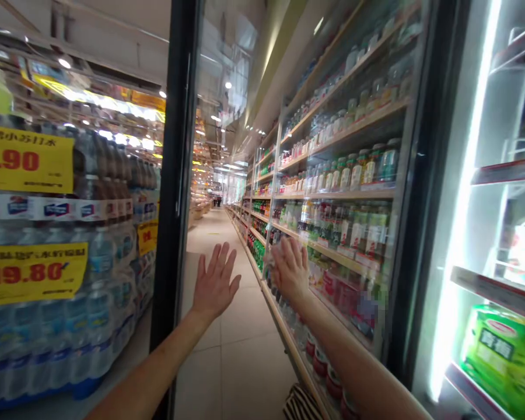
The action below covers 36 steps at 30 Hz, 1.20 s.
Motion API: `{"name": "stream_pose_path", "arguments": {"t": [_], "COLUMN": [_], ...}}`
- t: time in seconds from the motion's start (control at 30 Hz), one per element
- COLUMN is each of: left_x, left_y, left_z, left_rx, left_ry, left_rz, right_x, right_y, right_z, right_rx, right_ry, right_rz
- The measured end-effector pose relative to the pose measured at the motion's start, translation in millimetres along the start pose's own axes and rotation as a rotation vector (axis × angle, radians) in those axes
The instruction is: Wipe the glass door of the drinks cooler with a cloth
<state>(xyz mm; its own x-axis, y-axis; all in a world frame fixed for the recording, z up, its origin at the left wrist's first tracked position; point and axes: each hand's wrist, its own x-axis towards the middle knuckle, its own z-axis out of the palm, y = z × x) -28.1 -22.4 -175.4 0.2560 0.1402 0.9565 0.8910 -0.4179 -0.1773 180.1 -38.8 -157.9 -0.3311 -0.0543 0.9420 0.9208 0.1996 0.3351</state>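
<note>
A glass door (240, 146) in a black frame stands open in front of me, with the aisle and bottle shelves visible through it. My left hand (216, 280) is flat against the glass or just in front of it, fingers spread, holding nothing. To its right, my right hand (290, 271) presses a crumpled whitish cloth or tissue (269, 259) to the glass. Its fingers are close together over the cloth, which shows only at the hand's left side.
Stacked bottled water (48, 332) with yellow price signs (35, 273) fills the left. At the right, a lit cooler has shelves (499, 291) and a green package (503, 356). A black frame post (170, 175) stands left of my hands. Striped fabric (304, 403) shows at the bottom.
</note>
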Motion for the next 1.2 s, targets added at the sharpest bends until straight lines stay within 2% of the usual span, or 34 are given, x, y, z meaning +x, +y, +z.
{"name": "stream_pose_path", "arguments": {"t": [0.07, 0.1, 0.23, 0.3, 0.37, 0.47, 0.53, 0.7, 0.73, 0.8, 0.87, 0.93, 0.97, 1.03, 1.13, 1.2], "left_x": [-0.8, -1.0, -1.1, -1.3, -1.8, -2.6, -2.8, -2.4, -2.3, -2.2, -2.3, -2.3, -2.4, -2.5, -2.7, -3.0], "left_y": [0.4, 0.6, 1.2, 1.2, 1.1, 1.3, 1.8, 2.7, 2.5, 1.7, 1.1, 1.2, 1.4, 1.9, 2.3, 2.1], "left_z": [0.2, -0.1, -1.6, -1.2, 0.0, 1.6, 1.8, 0.8, 0.8, 1.1, 1.4, 1.4, 1.2, 0.7, 0.6, 1.5], "left_rx": [0.015, 0.019, 0.021, 0.018, 0.016, 0.016, 0.01, 0.006, 0.009, 0.011, 0.012, 0.011, 0.007, -0.003, -0.01, -0.007], "left_ry": [0.004, 0.004, -0.01, -0.007, 0.005, 0.014, 0.015, 0.024, 0.026, 0.031, 0.038, 0.047, 0.047, 0.037, 0.021, 0.028], "left_rz": [0.003, 0.004, 0.011, 0.009, 0.002, -0.005, -0.002, 0.002, 0.003, 0.009, 0.013, 0.017, 0.015, 0.009, 0.004, 0.0], "right_x": [24.4, 27.0, -10.9, -21.0, -6.1, 35.4, 44.3, -3.8, -6.7, 6.5, 35.0, 56.6, 58.8, 43.6, -1.4, -17.4], "right_y": [5.5, 5.2, -7.4, -8.1, -0.7, 15.0, 17.0, -3.6, -4.8, -0.6, 8.6, 14.9, 15.0, 9.0, -2.5, -3.0], "right_z": [6.0, 6.4, -5.1, -7.2, -2.4, 8.8, 10.9, -4.2, -5.1, -1.3, 6.4, 12.1, 12.5, 7.5, -6.0, -9.4], "right_rx": [-0.043, -0.05, 0.021, 0.046, 0.028, -0.03, -0.042, 0.035, 0.043, 0.023, -0.023, -0.055, -0.06, -0.044, 0.005, 0.029], "right_ry": [0.065, 0.071, -0.053, -0.096, -0.059, 0.051, 0.063, -0.095, -0.103, -0.061, 0.029, 0.06, 0.057, 0.01, -0.128, -0.163], "right_rz": [0.077, 0.078, -0.085, -0.148, -0.114, 0.033, 0.067, -0.12, -0.147, -0.119, -0.011, 0.074, 0.084, 0.034, -0.107, -0.136]}}
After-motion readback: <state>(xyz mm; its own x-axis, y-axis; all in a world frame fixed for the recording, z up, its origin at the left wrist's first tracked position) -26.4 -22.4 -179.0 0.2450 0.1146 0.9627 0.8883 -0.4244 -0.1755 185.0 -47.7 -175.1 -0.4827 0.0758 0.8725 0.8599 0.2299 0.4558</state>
